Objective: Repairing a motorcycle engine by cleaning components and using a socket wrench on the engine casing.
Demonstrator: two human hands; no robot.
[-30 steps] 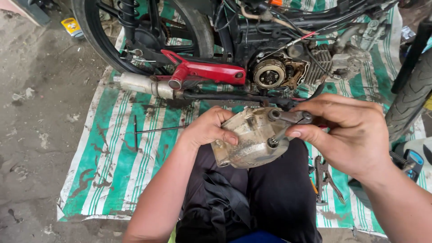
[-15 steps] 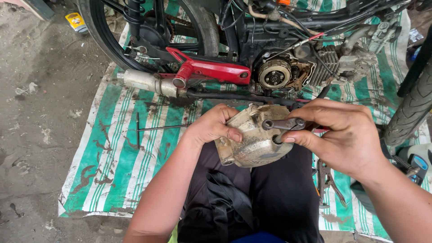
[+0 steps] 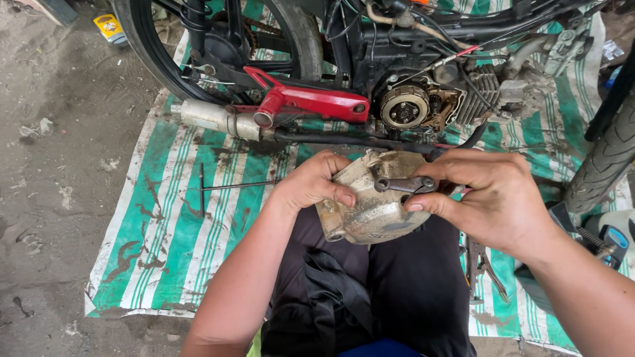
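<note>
A dirty grey metal engine cover (image 3: pixel 370 205) rests over my lap. My left hand (image 3: pixel 314 185) grips its left edge with thumb and fingers. My right hand (image 3: pixel 489 195) pinches a small dark metal lever arm (image 3: pixel 405 184) that lies across the cover's top face. Just beyond stands a motorcycle with its clutch (image 3: pixel 405 108) exposed where a side cover is off.
A green-and-white striped tarp (image 3: pixel 172 225) covers the dirt floor. A T-handle wrench (image 3: pixel 218 188) lies on it to the left, pliers (image 3: pixel 486 268) to the right. A red swing arm (image 3: pixel 311 102), a chrome exhaust (image 3: pixel 211 118) and a black tyre (image 3: pixel 605 158) stand close by.
The lever arm in my right hand has turned slightly and sits flatter across the cover. Both hands keep their hold; the view has shifted a little.
</note>
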